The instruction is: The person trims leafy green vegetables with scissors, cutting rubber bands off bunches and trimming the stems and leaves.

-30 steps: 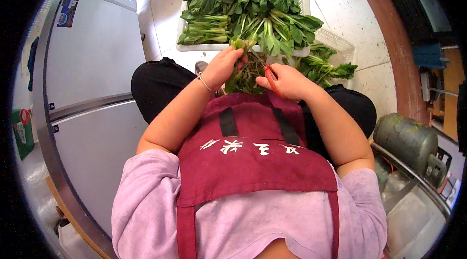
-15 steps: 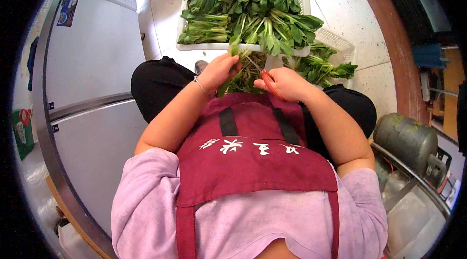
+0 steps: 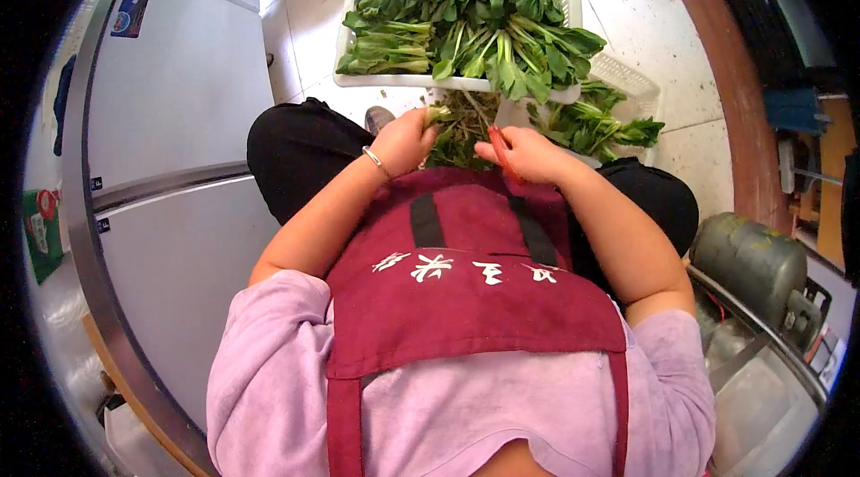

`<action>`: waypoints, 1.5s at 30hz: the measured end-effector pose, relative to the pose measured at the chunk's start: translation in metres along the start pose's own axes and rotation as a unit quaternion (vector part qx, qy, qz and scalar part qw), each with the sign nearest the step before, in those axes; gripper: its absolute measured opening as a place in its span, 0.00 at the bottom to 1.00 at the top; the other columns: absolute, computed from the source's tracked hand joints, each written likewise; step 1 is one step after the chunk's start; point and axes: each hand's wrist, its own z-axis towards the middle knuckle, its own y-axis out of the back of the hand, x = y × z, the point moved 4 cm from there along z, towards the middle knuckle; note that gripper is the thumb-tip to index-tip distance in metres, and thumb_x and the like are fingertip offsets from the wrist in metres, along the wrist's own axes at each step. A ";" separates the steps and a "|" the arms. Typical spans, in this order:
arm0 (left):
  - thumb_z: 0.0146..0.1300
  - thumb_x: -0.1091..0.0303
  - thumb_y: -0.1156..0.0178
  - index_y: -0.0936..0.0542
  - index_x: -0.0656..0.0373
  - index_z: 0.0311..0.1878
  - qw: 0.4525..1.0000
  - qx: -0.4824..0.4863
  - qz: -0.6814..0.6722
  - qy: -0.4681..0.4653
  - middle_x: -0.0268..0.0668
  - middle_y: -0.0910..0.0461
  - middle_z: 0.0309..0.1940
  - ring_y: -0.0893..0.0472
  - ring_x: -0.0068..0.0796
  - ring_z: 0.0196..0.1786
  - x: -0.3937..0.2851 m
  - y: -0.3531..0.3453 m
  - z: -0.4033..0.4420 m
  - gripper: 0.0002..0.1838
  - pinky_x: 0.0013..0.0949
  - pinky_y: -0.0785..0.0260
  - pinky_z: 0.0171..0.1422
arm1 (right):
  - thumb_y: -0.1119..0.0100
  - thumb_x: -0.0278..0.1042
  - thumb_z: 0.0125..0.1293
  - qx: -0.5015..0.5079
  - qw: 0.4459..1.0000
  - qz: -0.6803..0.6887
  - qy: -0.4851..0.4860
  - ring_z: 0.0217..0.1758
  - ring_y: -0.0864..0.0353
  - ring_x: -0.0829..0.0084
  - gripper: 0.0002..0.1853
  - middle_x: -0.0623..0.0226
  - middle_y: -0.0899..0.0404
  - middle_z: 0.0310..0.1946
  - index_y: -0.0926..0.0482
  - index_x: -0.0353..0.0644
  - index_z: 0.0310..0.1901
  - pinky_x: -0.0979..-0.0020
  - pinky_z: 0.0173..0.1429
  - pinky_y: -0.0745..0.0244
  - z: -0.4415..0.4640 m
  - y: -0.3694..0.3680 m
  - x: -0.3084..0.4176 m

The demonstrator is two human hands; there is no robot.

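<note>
White plastic forms the large basket (image 3: 394,80) of leafy greens (image 3: 484,7) and the smaller basket (image 3: 647,94) beside it, both on pale tiles (image 3: 632,20) dotted with scraps, between a grey cabinet (image 3: 179,92) at left and a green-grey cylinder (image 3: 748,266) at right. Close to the large basket's near rim, the left hand's (image 3: 405,141) fingers are bent closed round a small leafy stalk (image 3: 438,113), above loose trimmings (image 3: 466,132). Curled fingers of the right hand (image 3: 530,157) grip red-handled scissors (image 3: 499,147), though their exact finger gap is unclear.
</note>
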 end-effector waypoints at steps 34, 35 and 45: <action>0.53 0.68 0.40 0.21 0.50 0.47 0.919 -0.281 0.269 -0.058 0.38 0.23 0.46 0.27 0.42 0.51 0.085 0.159 0.080 0.16 0.40 0.35 0.58 | 0.41 0.50 0.60 -0.065 0.994 0.065 0.060 0.25 0.30 0.64 0.21 0.59 0.28 0.20 0.27 0.36 0.30 0.64 0.32 0.35 -0.008 0.015 0.025; 0.53 0.68 0.40 0.21 0.50 0.47 0.919 -0.281 0.269 -0.058 0.38 0.23 0.46 0.27 0.42 0.51 0.086 0.156 0.079 0.16 0.40 0.35 0.58 | 0.41 0.50 0.60 -0.064 0.994 0.064 0.061 0.25 0.30 0.64 0.21 0.59 0.28 0.20 0.27 0.36 0.30 0.64 0.32 0.35 -0.008 0.014 0.024; 0.50 0.70 0.41 0.19 0.50 0.44 0.930 -0.123 0.328 -0.111 0.36 0.25 0.50 0.32 0.41 0.60 0.068 0.109 0.062 0.15 0.43 0.39 0.64 | 0.43 0.52 0.59 -0.046 0.998 0.035 0.033 0.32 0.23 0.52 0.20 0.52 0.22 0.27 0.24 0.39 0.36 0.58 0.36 0.31 -0.007 0.014 0.024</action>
